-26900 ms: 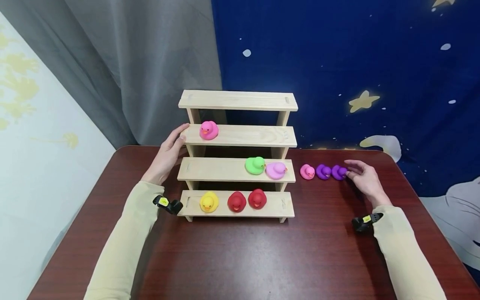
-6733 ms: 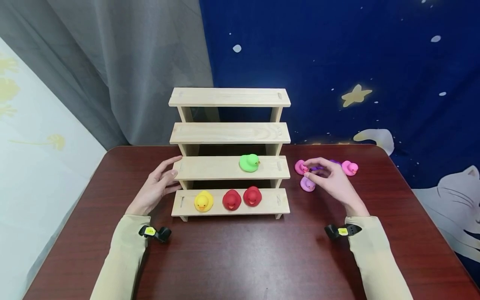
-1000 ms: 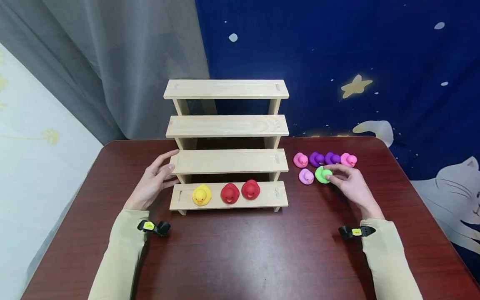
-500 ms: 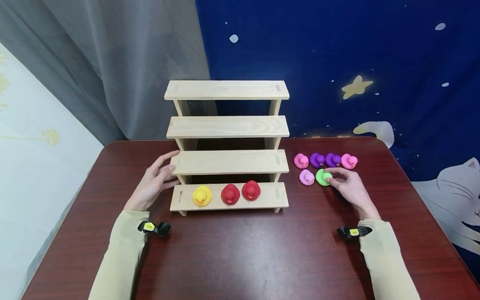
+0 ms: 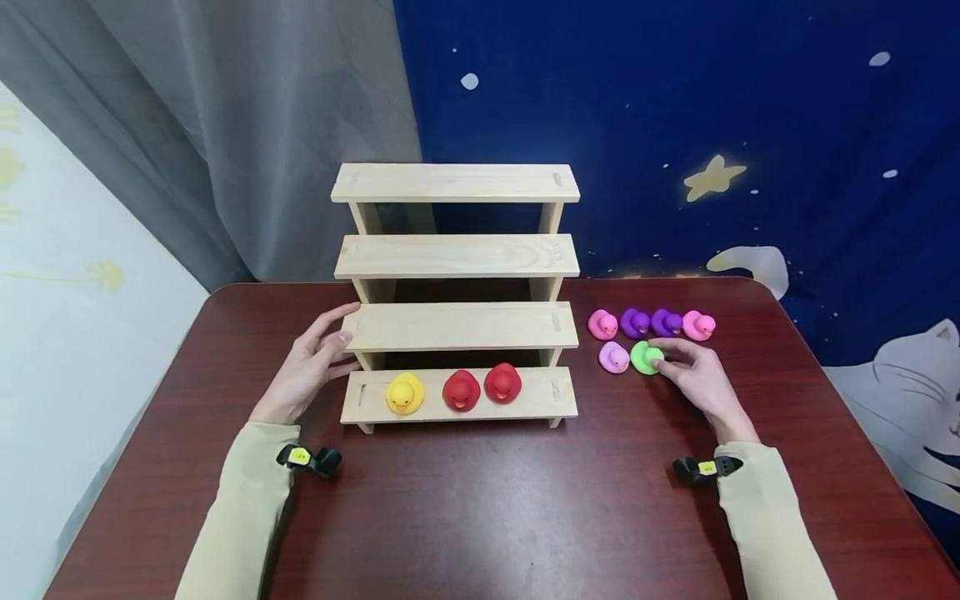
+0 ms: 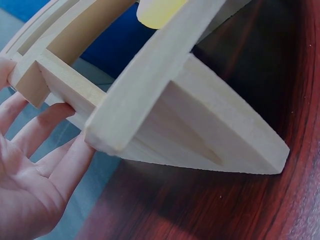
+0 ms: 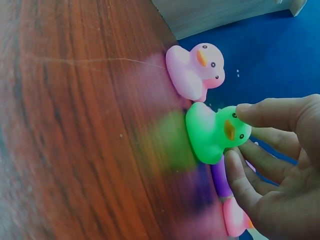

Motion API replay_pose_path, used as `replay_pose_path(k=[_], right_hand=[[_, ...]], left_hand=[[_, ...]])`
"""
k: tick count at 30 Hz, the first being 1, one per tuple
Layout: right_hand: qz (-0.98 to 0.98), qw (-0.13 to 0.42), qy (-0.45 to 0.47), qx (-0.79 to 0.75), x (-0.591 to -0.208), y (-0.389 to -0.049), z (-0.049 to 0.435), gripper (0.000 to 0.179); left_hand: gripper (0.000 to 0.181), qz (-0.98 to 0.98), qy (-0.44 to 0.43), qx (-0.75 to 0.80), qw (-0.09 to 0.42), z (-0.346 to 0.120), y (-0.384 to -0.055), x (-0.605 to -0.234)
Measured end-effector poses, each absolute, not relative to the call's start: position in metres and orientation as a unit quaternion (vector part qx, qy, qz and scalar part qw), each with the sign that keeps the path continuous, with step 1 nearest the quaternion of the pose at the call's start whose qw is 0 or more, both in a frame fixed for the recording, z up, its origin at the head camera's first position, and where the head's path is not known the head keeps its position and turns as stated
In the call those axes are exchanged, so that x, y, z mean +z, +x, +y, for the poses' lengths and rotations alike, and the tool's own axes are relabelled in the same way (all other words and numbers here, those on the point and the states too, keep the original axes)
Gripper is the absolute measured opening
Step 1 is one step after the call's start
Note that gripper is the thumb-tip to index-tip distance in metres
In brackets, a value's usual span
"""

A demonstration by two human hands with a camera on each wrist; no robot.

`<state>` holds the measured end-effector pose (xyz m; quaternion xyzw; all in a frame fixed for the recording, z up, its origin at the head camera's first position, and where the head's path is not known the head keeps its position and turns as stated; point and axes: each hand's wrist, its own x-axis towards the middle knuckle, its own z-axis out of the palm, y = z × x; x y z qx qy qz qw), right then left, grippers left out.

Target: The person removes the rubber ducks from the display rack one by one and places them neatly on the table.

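My right hand [image 5: 701, 379] pinches a green rubber duck [image 7: 212, 132] by its head, thumb on one side and a finger on the other, low at the table. Beside it sits a lilac duck [image 5: 614, 357]. Behind these two, a row holds a pink duck [image 5: 602, 325], a purple duck [image 5: 634, 323], another purple duck [image 5: 666, 322] and a second pink duck [image 5: 699, 326]. My left hand [image 5: 307, 367] touches the left end of a four-tier wooden shelf [image 5: 457, 325] with spread fingers, as the left wrist view also shows.
On the lowest tier stand a yellow duck [image 5: 405, 392], a red duck [image 5: 461, 390] and another red duck [image 5: 502, 383]. The upper three tiers bear no ducks. The dark red-brown table [image 5: 450, 517] backs onto a grey curtain [image 5: 300, 125] and a blue starry cloth [image 5: 600, 125].
Since the first frame, a pink and the lilac duck have gone from shelf to table; the green one followed after the second. In the last second, hands and ducks stay nearly still.
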<state>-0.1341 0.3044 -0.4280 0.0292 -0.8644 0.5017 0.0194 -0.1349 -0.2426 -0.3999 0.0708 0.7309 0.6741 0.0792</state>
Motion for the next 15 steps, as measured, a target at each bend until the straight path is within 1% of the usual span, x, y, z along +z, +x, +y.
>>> replay_pose_path(k=[6, 15], right_hand=[[-0.859, 0.011, 0.019, 0.512, -0.421, -0.131, 0.306, 0.042], [-0.862, 0.046, 0.05, 0.502, -0.406, -0.129, 0.302, 0.04]], left_hand=[[0.053, 0.738, 0.073, 0.667, 0.072, -0.243, -0.134, -0.4], [0.055, 0.737, 0.069, 0.668, 0.069, -0.243, -0.133, -0.398]])
